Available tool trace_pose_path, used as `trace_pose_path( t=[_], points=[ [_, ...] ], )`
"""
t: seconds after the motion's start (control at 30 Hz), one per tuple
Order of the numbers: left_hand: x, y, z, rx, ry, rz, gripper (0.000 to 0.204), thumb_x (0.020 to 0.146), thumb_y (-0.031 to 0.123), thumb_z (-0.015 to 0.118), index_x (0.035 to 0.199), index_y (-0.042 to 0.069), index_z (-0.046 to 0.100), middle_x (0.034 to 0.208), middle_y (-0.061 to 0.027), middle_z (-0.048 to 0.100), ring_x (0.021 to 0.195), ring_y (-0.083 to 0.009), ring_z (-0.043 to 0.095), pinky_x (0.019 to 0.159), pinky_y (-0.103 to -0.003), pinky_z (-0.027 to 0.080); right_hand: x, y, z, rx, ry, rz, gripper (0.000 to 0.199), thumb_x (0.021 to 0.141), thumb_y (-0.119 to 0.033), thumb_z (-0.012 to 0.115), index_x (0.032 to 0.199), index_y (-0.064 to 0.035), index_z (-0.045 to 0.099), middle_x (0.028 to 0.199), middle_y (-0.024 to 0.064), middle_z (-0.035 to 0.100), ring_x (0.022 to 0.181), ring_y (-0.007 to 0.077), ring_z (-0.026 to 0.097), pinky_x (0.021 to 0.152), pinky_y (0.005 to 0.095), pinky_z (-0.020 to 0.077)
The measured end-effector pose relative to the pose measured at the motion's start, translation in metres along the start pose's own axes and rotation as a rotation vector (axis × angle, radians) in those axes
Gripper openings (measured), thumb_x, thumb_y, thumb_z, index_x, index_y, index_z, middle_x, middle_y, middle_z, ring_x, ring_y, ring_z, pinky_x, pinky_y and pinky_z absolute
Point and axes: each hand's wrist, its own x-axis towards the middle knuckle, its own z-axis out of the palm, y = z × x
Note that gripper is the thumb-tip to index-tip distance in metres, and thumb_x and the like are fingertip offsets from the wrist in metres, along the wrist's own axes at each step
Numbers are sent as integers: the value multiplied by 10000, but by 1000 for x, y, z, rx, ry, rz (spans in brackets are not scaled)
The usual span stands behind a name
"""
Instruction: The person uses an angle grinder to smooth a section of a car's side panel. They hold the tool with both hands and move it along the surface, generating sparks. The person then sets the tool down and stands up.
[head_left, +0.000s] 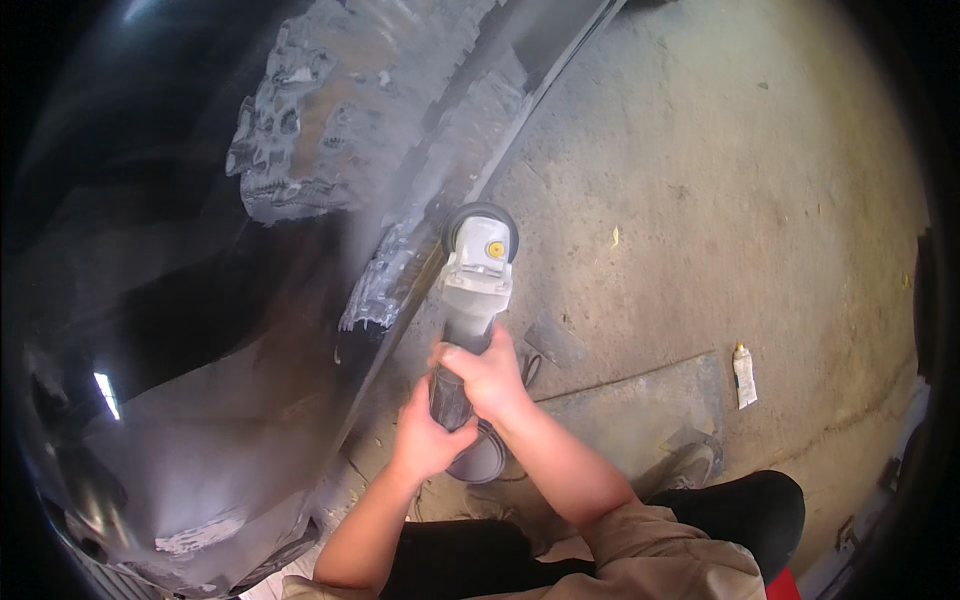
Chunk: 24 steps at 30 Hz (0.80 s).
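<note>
Both my hands are closed round an angle grinder (476,290) with a grey metal head, a yellow button and a dark round disc at its far end. My left hand (428,437) grips the rear of its dark body. Farther forward, my right hand (487,378) wraps the body just behind the head. The disc lies at the lower edge of a glossy black car body panel (200,330); whether it touches cannot be told. Grey, rough filler (340,120) covers part of that panel, with a smaller filler patch (385,280) close to the grinder's head.
On the concrete floor (680,200) at right lies a white tube (744,376) with a yellowish cap. A flat grey board (640,405) lies by my shoe (695,462). Below my hands sits a round grey lid-like thing (478,458), and a dark cable loop (532,368) shows beside my right wrist.
</note>
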Motion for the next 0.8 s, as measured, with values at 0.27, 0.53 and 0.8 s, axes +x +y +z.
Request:
trace_pose_path(
  t=[0.27,0.53,0.8],
  points=[
    [-45,-13,4,66,-5,-134,717,729,173,864,1336,2,523,1134,-166,711,1062,-253,704,918,-385,543,-41,42,-3,23,118,39,392,863,-119,801,1171,-16,581,1006,58,695,882,133,663,806,316,547],
    [-79,-41,-5,91,30,-182,696,730,139,853,1319,-24,521,1071,-149,715,978,-201,695,867,-356,550,-63,70,1,-18,19,204,424,830,-84,823,1167,-12,575,1024,43,689,910,128,662,826,323,549],
    [-69,-46,-20,162,57,-136,733,736,124,842,1369,-24,503,1089,-148,719,998,-199,691,888,-356,547,-49,84,8,90,-39,172,382,824,-45,784,1144,-7,580,1002,59,691,893,141,667,810,333,557]
  ],
)
